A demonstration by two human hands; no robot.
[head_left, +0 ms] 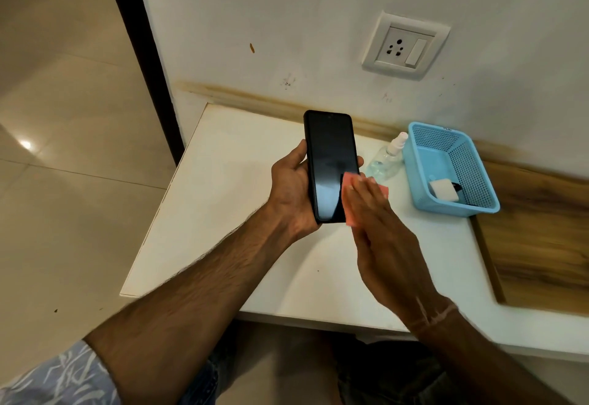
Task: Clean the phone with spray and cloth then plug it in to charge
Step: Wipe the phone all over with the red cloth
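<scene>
A white tabletop (242,245) stands against the wall, with a blue basket (455,210) at its right. Above it the left arm reaches forward. The left grip (291,192) is curled round a black phone (330,156), screen up. The right grip (379,232), fingers straight and together, presses a pink cloth (346,179) onto the lower screen. A clear spray bottle (384,162) stands beside the basket.

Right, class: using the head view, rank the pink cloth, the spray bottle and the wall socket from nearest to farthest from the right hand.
1. The pink cloth: pressed under the right hand, against the phone.
2. The spray bottle: on the table just beyond the fingertips, beside the blue basket.
3. The wall socket: up on the wall, behind the table.
</scene>
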